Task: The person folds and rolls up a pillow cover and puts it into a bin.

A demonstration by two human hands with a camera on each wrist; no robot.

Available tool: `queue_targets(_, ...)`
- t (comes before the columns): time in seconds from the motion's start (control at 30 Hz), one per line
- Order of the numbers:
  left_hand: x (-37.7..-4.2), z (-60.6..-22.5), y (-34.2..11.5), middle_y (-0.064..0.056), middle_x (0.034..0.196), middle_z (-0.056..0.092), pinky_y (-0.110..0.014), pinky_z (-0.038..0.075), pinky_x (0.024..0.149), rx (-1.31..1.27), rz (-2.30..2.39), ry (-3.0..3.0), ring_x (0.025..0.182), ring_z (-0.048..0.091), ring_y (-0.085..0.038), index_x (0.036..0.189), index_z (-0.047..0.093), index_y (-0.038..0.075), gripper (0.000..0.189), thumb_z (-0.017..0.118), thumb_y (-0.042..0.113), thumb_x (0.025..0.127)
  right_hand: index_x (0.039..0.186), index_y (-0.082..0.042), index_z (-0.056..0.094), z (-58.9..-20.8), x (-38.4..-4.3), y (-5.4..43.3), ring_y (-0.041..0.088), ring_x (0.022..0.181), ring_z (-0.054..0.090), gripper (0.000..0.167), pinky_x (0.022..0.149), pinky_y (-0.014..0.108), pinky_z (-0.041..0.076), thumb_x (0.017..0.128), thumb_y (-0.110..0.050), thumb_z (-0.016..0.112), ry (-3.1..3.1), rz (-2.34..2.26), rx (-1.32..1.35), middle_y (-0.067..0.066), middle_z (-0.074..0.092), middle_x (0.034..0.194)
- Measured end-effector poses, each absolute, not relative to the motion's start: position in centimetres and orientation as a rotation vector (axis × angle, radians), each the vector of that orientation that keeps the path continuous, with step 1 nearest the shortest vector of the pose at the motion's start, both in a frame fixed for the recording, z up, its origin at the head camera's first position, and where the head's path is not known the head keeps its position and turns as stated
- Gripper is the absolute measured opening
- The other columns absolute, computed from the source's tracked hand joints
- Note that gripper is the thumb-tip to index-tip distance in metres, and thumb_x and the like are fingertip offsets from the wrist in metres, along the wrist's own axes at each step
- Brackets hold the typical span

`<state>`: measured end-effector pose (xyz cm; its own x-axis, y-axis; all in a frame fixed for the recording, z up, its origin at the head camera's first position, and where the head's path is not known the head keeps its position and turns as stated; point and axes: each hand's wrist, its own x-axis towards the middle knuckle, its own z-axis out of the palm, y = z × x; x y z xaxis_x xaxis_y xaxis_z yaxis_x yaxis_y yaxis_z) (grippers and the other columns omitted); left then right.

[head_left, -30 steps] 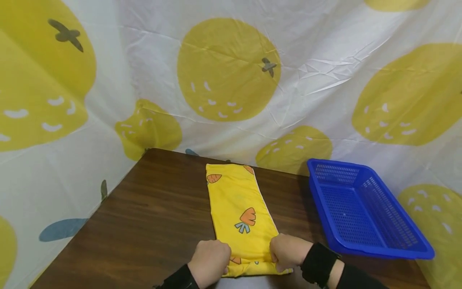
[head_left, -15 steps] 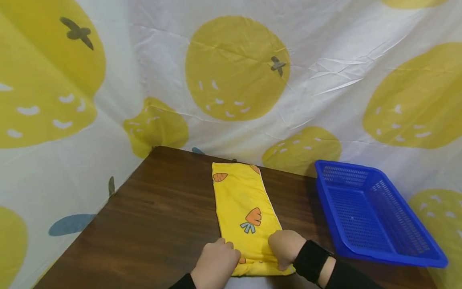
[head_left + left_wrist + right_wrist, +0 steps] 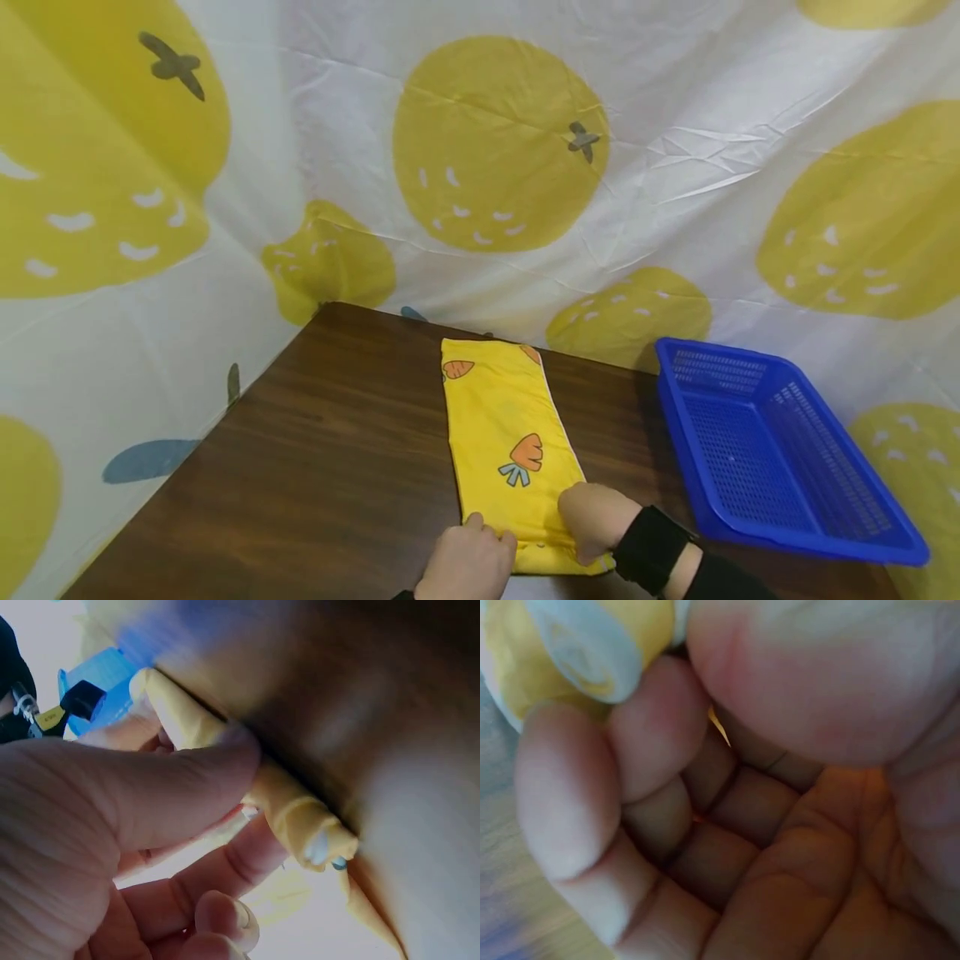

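Observation:
A yellow cloth (image 3: 510, 417) printed with orange carrots lies as a long folded strip on the table, its near end turned up into a small roll. My left hand (image 3: 471, 560) pinches the left end of that roll (image 3: 289, 802) between thumb and fingers, as the left wrist view shows. At the right end, my right hand (image 3: 598, 518) holds the roll with curled fingers. Up close in the right wrist view, a spiral of rolled fabric (image 3: 592, 656) pokes out beside the fingertips (image 3: 566, 787). Part of the near edge is hidden behind both hands.
To the right of the cloth stands a blue plastic basket (image 3: 693, 467) with mesh walls; nothing shows inside it. The dark wooden table (image 3: 337, 450) meets a lemon-printed curtain (image 3: 495, 275) at the back and left.
My left hand has shifted a little rightward and nearer along the roll. The right hand stays at its end. The whole view has drifted slightly, with the basket appearing further right.

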<state>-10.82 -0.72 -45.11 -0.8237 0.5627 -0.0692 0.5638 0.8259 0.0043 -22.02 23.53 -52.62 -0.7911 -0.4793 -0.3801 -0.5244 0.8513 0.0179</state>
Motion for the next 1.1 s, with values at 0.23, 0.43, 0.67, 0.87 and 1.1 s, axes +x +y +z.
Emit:
queue_targets(0.23, -10.6, -45.5, -0.5, 0.003, 0.071, 0.060, -0.029, 0.043, 0.047, 0.994, -0.075, 2.983, 0.069, 0.048, -0.011, 0.077, 0.075, 0.018, 0.022, 0.072, 0.028, 0.096, 0.067, -0.020, 0.051, -48.3, -20.2, 22.0, 0.018, 0.060, 0.040, 0.038, 0.056, 0.041, 0.042, 0.061, -0.010, 0.086, 2.634, 0.113, -0.637, -0.004, 0.043, 0.064)
queue_targets(0.43, -10.5, -45.8, -0.6, 0.004, 0.065, 0.057, -0.027, 0.040, 0.043, 1.129, -0.128, 3.050, 0.066, 0.046, -0.010, 0.063, 0.070, 0.019, 0.030, 0.074, 0.026, 0.092, 0.065, -0.018, 0.051, -44.6, -18.0, 20.8, 0.017, 0.061, 0.043, 0.037, 0.060, 0.041, 0.044, 0.070, -0.012, 0.087, 2.699, 0.131, -0.640, -0.004, 0.045, 0.062)
queue_targets(0.67, -11.7, -45.8, -0.9, 0.005, 0.063, 0.057, -0.025, 0.037, 0.044, 1.179, -0.163, 3.003, 0.062, 0.047, -0.008, 0.067, 0.066, 0.018, 0.029, 0.076, 0.025, 0.093, 0.065, -0.024, 0.057, -43.0, -15.7, 21.2, 0.013, 0.060, 0.048, 0.038, 0.058, 0.035, 0.046, 0.069, -0.016, 0.094, 2.836, 0.152, -0.724, -0.009, 0.052, 0.061)
queue_targets(0.87, -12.7, -46.3, -1.5, 0.003, 0.070, 0.065, -0.027, 0.043, 0.051, 1.126, -0.062, 2.958, 0.065, 0.054, -0.011, 0.083, 0.069, 0.019, 0.018, 0.078, 0.030, 0.094, 0.063, -0.024, 0.057, -43.7, -14.3, 22.7, 0.003, 0.057, 0.038, 0.035, 0.053, 0.024, 0.035, 0.069, -0.003, 0.084, 2.918, -0.103, -0.981, -0.017, 0.046, 0.062)
queue_targets(1.1, -12.9, -46.0, -2.1, 0.000, 0.064, 0.060, -0.029, 0.043, 0.048, 0.996, -0.027, 3.045, 0.062, 0.051, -0.013, 0.075, 0.062, 0.015, 0.023, 0.077, 0.017, 0.092, 0.062, -0.026, 0.053, -44.5, -12.8, 24.2, -0.004, 0.062, 0.029, 0.040, 0.054, 0.014, 0.024, 0.073, 0.002, 0.079, 2.970, -0.092, -1.359, -0.016, 0.040, 0.070)
